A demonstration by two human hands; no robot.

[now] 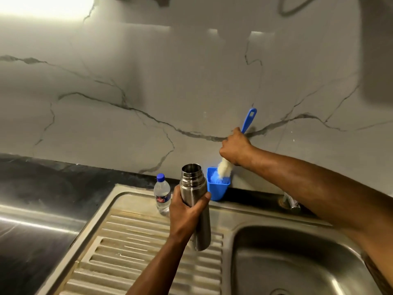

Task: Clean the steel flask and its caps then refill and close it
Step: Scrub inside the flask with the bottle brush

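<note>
A: Where is the flask?
B: The flask (196, 201) is uncapped, mouth up, tilted slightly, held over the ribbed draining board (131, 248). The left hand (187, 213) wraps around its middle, thumb on the near right side.

A: And the right hand?
B: The right hand (235, 149) is clenched round the blue handle of a brush (247, 121). Handle end points up toward the marble wall (170, 92); the white bristle head angles down into a blue cup (218, 185).

A: Where does the cup stand?
B: At the back edge of the sink, against the wall, just behind and right of the flask's mouth. From this view the flask's neck overlaps the cup's left edge.

A: Anything else close by?
B: A small clear water bottle (162, 193) with a blue cap stands upright at the back of the draining board, just left of the flask; the left hand partly hides its lower right side. The sink basin (297, 258) lies to the right, under the right forearm. The forearm also crosses over a tap base (290, 202) on the rim behind the basin, so most of it is hidden. Dark counter (38, 188) runs off to the left.

A: Caps?
B: Not in view.
</note>
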